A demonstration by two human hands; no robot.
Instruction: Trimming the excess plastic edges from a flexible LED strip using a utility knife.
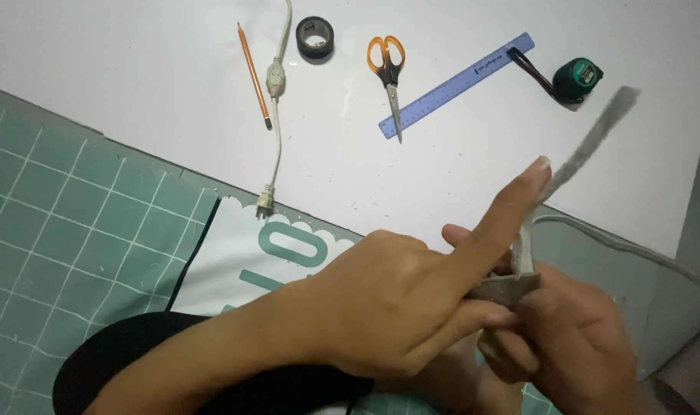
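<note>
My left hand [388, 307] reaches in from the lower left. Its thumb and middle finger pinch the near end of a grey strip [596, 138], and its index finger is stretched out along the strip. The strip runs up to the right, blurred, above the white board. My right hand [577, 353] sits just below and right of the left one. It is closed around a white cable [525, 250] where the strip's end meets it. The cable curves away to the right edge.
On the white board [135, 84] lie a pencil [254, 73], a white cord with a switch and plug [276, 115], a black tape roll [315, 37], orange-handled scissors [388, 73], a blue ruler [457, 73] and a green tape measure [578, 79]. A green grid mat [66, 230] covers the left.
</note>
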